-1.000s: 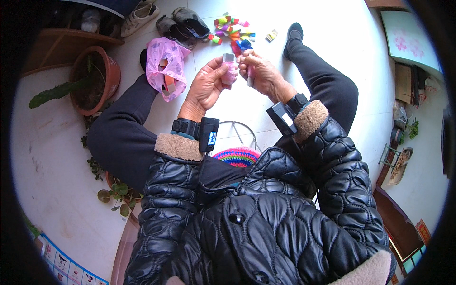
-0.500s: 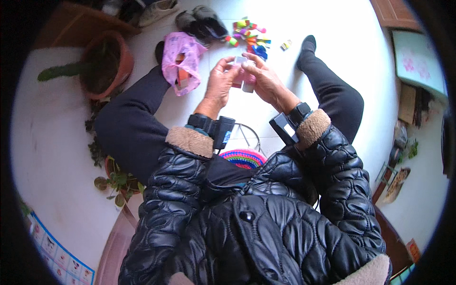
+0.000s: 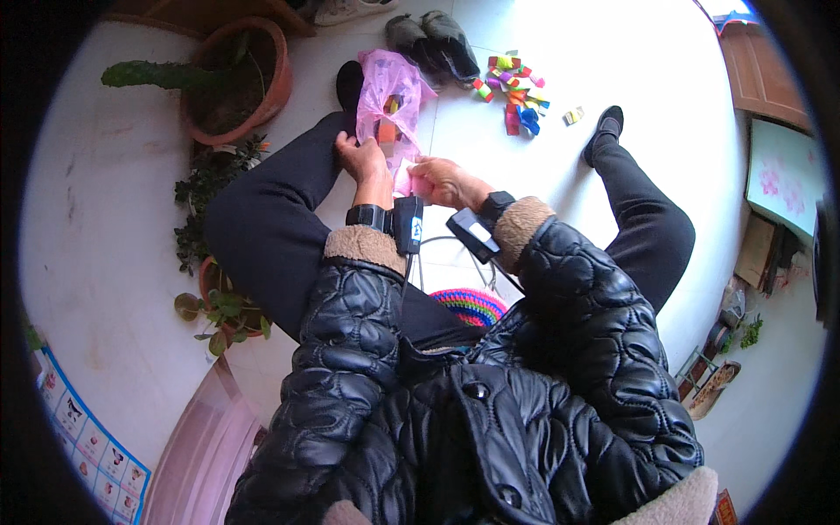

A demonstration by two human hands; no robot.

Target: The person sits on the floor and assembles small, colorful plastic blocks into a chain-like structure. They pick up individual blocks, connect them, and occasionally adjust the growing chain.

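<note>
My left hand (image 3: 366, 163) is at the near left edge of a thin pink plastic bag (image 3: 398, 77), fingers closed on its rim. Inside the bag, orange and dark items (image 3: 387, 131) show through the opening. My right hand (image 3: 453, 183) is just right of the bag's near end, thumb and fingers pinching a small pink-and-clear piece (image 3: 403, 178). Its exact kind is too small to make out. Beyond the hands, a loose pile of colourful small pieces (image 3: 516, 87) lies on the white floor, with one pale small piece (image 3: 573, 115) apart to the right.
Dark shoes (image 3: 433, 44) stand behind the bag. To the left are a potted cactus (image 3: 278, 74) and leafy plants (image 3: 229, 315). My legs spread on both sides, and a striped crocheted seat cover (image 3: 470, 306) shows between them. A pale cabinet (image 3: 785, 179) stands right.
Both hands have moved from in front of me, where they held the small pink-and-clear piece together, left to the bag. The left hand has let go of it and taken the bag's rim.
</note>
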